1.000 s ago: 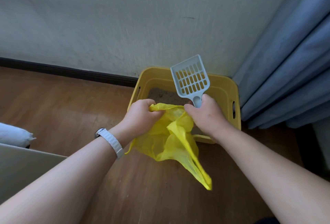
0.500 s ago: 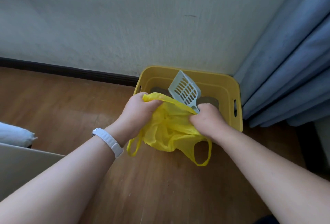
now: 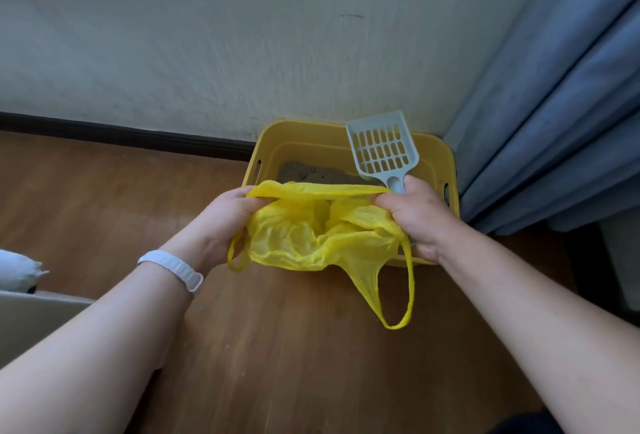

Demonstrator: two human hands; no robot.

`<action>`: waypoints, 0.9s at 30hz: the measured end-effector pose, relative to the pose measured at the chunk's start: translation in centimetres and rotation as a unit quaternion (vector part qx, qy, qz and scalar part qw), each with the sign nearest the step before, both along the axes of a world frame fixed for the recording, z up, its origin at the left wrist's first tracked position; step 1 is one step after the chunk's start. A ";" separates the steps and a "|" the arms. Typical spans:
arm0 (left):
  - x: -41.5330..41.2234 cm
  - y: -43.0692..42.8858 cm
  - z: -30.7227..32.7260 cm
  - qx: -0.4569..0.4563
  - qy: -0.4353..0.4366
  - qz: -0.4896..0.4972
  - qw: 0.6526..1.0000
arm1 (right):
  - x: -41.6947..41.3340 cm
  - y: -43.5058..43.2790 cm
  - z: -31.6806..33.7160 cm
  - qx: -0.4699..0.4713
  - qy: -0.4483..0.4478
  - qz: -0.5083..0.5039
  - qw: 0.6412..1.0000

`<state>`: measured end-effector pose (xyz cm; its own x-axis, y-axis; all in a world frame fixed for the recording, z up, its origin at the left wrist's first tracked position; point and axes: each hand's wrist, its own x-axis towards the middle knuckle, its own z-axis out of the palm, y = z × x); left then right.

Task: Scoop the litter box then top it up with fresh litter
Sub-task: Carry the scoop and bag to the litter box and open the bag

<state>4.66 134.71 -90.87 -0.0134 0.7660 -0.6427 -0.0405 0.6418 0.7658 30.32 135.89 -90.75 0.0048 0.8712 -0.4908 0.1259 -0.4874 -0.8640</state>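
Holding yellow bag [image 3: 311,236] open near litter box [image 3: 311,132]: left hand [image 3: 228,219] pinches rim, right hand [image 3: 415,219] grips rim plus scoop [image 3: 382,149]; next, likely, right hand frees itself of bag to scoop.

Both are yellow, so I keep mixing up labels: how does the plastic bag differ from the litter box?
The plastic bag is thin, crumpled and translucent; the litter box is rigid and opaque. The bag is held up between the left hand and right hand; the box rests on the floor. The box holds litter; the bag looks empty. Both are yellow with handle openings.
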 end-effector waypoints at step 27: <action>-5.7 -3.8 -6.7 -0.035 0.474 -0.309 0.824 | -0.5 -0.6 -8.7 -0.029 -0.314 0.253 0.915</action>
